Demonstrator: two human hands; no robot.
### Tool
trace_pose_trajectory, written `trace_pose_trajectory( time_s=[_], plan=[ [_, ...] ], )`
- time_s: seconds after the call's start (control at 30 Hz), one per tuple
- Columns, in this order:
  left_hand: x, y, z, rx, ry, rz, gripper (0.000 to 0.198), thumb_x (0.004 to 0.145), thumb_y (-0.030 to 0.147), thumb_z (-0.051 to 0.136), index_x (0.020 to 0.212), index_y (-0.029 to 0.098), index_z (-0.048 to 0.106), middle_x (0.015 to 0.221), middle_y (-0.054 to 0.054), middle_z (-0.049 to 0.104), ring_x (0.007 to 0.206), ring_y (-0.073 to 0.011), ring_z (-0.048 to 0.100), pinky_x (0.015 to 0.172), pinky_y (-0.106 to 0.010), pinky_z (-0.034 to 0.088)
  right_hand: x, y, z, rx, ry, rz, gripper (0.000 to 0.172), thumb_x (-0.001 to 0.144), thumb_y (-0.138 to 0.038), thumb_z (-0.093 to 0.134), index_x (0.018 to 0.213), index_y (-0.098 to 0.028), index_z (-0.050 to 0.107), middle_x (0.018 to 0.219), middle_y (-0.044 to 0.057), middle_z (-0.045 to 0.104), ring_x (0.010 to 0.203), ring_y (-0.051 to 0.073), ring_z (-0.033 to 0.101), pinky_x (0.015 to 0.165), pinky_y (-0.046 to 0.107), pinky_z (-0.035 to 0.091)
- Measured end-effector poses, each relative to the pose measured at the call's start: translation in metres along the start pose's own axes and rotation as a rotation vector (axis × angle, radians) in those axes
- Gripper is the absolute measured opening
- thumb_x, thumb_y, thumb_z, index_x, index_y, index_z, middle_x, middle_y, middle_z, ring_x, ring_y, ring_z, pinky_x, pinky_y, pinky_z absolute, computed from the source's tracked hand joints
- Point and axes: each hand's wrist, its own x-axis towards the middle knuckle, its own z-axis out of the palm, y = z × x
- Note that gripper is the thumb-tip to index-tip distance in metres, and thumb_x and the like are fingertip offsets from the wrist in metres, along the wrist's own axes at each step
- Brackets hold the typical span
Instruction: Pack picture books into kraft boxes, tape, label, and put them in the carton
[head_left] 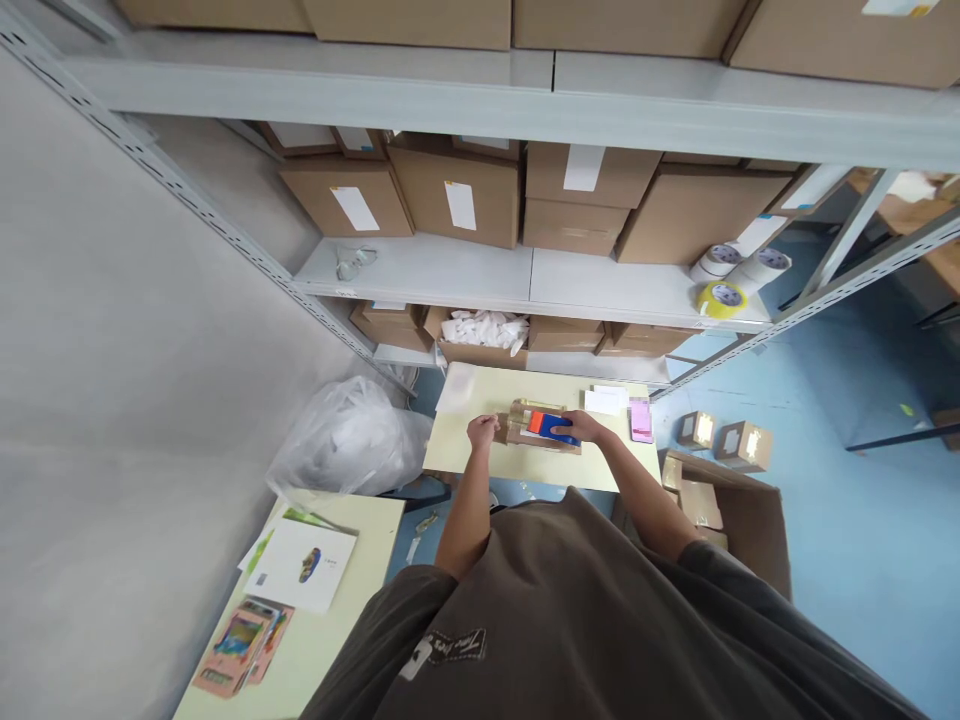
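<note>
A small cardboard box (574, 449) lies on the pale yellow table in front of me, with clear tape and a white patch on its top. My right hand (583, 427) is wrapped round a blue and orange tape dispenser (552, 426), which rests over the top of the box. At the box's left end my left hand (482, 430) is closed in a pinch beside the brown cardboard edge. What its fingertips hold is too small to make out.
White papers (606, 400) and a pink-screened phone (640, 420) lie at the table's right. Shelving (465, 270) with cartons and tape rolls (722, 299) stands ahead. A large open carton (757, 520) is on the right, a bulging plastic bag (352, 440) on the left, and a side table (367, 560) with booklets lower left.
</note>
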Motion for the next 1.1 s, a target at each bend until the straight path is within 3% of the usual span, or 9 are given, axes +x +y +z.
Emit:
trace_pose_trajectory(
  time_s=[0.23, 0.4, 0.53, 0.67, 0.73, 0.83, 1.0, 1.1],
  plan=[
    [0.008, -0.011, 0.023, 0.078, -0.107, -0.188, 0.025, 0.09, 0.043, 0.071, 0.095, 0.019, 0.08, 0.075, -0.006, 0.078, 0.074, -0.02, 0.077, 0.064, -0.025, 0.057, 0.011, -0.006, 0.0, -0.008, -0.021, 0.04, 0.048, 0.088, -0.067, 0.074, 0.103, -0.022, 0.081, 0.106, 0.008, 0.081, 0.091, 0.025, 0.073, 0.08, 0.029, 0.054],
    [0.012, -0.011, 0.041, 0.141, -0.193, -0.263, 0.031, 0.096, 0.043, 0.063, 0.098, 0.015, 0.078, 0.073, -0.01, 0.077, 0.067, -0.0231, 0.076, 0.056, -0.028, 0.054, 0.01, -0.01, 0.0, -0.035, -0.007, 0.054, 0.048, 0.09, -0.066, 0.073, 0.106, -0.022, 0.082, 0.106, 0.008, 0.081, 0.091, 0.025, 0.073, 0.08, 0.029, 0.054],
    [0.012, -0.007, 0.039, 0.165, -0.196, -0.233, 0.038, 0.092, 0.041, 0.067, 0.117, 0.014, 0.075, 0.097, -0.014, 0.082, 0.08, -0.026, 0.079, 0.06, -0.029, 0.054, 0.009, -0.012, 0.0, -0.034, 0.001, 0.073, 0.048, 0.09, -0.064, 0.075, 0.109, -0.021, 0.082, 0.109, 0.009, 0.081, 0.093, 0.026, 0.074, 0.081, 0.029, 0.055],
    [0.01, -0.006, 0.03, 0.2, -0.099, -0.144, 0.051, 0.091, 0.04, 0.068, 0.137, 0.019, 0.065, 0.128, -0.016, 0.077, 0.11, -0.0288, 0.076, 0.08, -0.032, 0.057, 0.009, -0.014, -0.002, -0.044, 0.0, 0.076, 0.049, 0.088, -0.065, 0.076, 0.109, -0.022, 0.082, 0.107, 0.008, 0.082, 0.092, 0.026, 0.073, 0.081, 0.03, 0.055],
    [0.01, -0.007, 0.029, 0.19, -0.052, -0.058, 0.047, 0.092, 0.041, 0.065, 0.135, 0.021, 0.067, 0.132, -0.014, 0.076, 0.12, -0.0279, 0.072, 0.092, -0.034, 0.056, 0.009, -0.014, -0.002, -0.043, -0.006, 0.077, 0.05, 0.088, -0.067, 0.075, 0.108, -0.022, 0.082, 0.106, 0.007, 0.082, 0.091, 0.026, 0.073, 0.081, 0.029, 0.056],
    [0.013, -0.011, 0.032, 0.016, -0.127, 0.013, 0.038, 0.09, 0.039, 0.068, 0.123, 0.022, 0.073, 0.127, -0.012, 0.078, 0.123, -0.0262, 0.071, 0.102, -0.034, 0.054, 0.01, -0.012, -0.002, -0.023, -0.011, 0.069, 0.051, 0.087, -0.068, 0.076, 0.11, -0.023, 0.082, 0.108, 0.008, 0.082, 0.092, 0.025, 0.073, 0.081, 0.029, 0.055],
    [0.025, -0.019, 0.033, -0.2, -0.255, -0.057, 0.042, 0.082, 0.04, 0.074, 0.117, 0.016, 0.078, 0.106, -0.012, 0.082, 0.1, -0.0277, 0.078, 0.09, -0.041, 0.061, 0.013, -0.008, -0.001, -0.044, -0.007, 0.083, 0.052, 0.086, -0.068, 0.075, 0.107, -0.021, 0.082, 0.106, 0.008, 0.081, 0.093, 0.026, 0.073, 0.081, 0.029, 0.055],
    [0.032, -0.023, 0.027, -0.307, -0.313, -0.036, 0.041, 0.072, 0.038, 0.084, 0.106, 0.016, 0.081, 0.102, -0.012, 0.082, 0.098, -0.0288, 0.077, 0.093, -0.043, 0.06, 0.014, -0.006, 0.0, -0.046, -0.013, 0.092, 0.051, 0.087, -0.068, 0.074, 0.106, -0.021, 0.081, 0.104, 0.008, 0.081, 0.091, 0.025, 0.072, 0.08, 0.029, 0.054]
  ],
)
